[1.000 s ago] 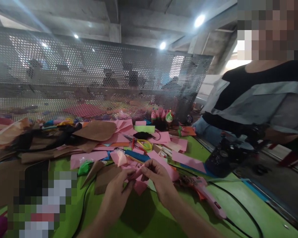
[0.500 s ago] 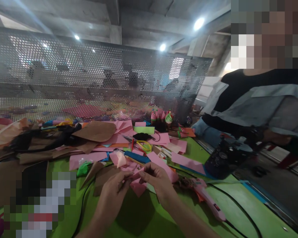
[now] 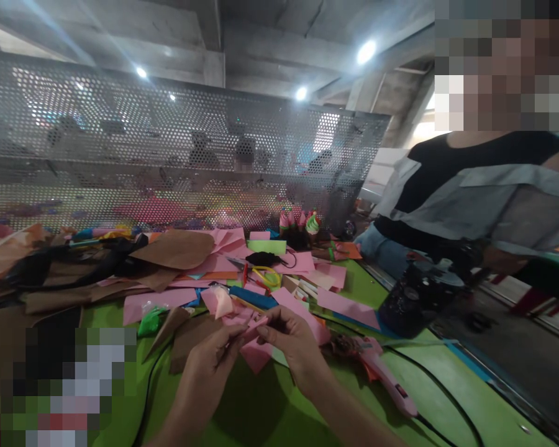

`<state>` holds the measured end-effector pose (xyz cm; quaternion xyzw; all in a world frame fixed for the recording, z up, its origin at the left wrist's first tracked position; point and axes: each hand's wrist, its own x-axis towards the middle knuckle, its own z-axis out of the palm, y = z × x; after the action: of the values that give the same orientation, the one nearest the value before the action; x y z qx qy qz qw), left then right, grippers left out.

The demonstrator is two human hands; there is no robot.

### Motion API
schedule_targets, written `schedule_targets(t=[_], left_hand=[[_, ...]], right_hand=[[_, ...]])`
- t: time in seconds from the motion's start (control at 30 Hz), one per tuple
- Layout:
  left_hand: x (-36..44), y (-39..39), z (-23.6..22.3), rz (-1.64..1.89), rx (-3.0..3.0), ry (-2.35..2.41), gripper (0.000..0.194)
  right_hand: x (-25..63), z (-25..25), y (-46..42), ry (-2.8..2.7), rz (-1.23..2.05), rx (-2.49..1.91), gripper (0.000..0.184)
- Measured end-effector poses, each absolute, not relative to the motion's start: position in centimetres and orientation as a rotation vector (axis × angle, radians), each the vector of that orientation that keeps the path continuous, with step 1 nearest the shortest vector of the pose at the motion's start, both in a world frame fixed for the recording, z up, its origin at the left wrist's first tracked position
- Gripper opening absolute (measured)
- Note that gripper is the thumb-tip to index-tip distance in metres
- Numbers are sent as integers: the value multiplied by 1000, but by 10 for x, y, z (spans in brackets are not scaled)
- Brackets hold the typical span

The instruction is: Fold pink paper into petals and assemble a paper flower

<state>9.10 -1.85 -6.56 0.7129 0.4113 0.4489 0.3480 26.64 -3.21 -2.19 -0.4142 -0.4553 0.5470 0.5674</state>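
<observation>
Between my fingertips is a small strip of pink foam or paper point(image 3: 256, 324), pinched from both sides. My left hand point(image 3: 214, 360) is closed on its left end, and my right hand point(image 3: 291, 338) grips the other end between thumb and fingers. Just under and behind them lie more pink pieces point(image 3: 257, 354), so the strip's full outline is hard to make out. A pink glue gun point(image 3: 386, 372) rests on the table right of my right hand. Scissors with yellow and red handles point(image 3: 266, 276) lie beyond the hands.
Brown and pink sheets point(image 3: 177, 251) pile up along the back of the green table point(image 3: 246, 410). Black cords run on both sides. A dark container point(image 3: 419, 295) stands at the right edge, near a person point(image 3: 475, 180). Ice-cream-shaped pieces point(image 3: 312, 222) stand by the perforated screen point(image 3: 168, 149).
The view has shifted slightly, moving the scene a little left. Both hands keep their hold on the pink strip, which has tilted slightly upward at its right end.
</observation>
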Motion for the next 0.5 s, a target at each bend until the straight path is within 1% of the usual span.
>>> schedule_targets(t=[0.17,0.33,0.5], left_hand=[[91,-21,-58,1156,1846,1079,17],[91,-19,-62,1163,1823,1065,17],[90,-19,-61,1150,1850,1060,17]], right_hand=[[266,-22,-32,-1067,1279,-989,27],[266,-23,-33,-1108,1248,-1034,31],[265,-21,-33,-1108,1261,-999,28]])
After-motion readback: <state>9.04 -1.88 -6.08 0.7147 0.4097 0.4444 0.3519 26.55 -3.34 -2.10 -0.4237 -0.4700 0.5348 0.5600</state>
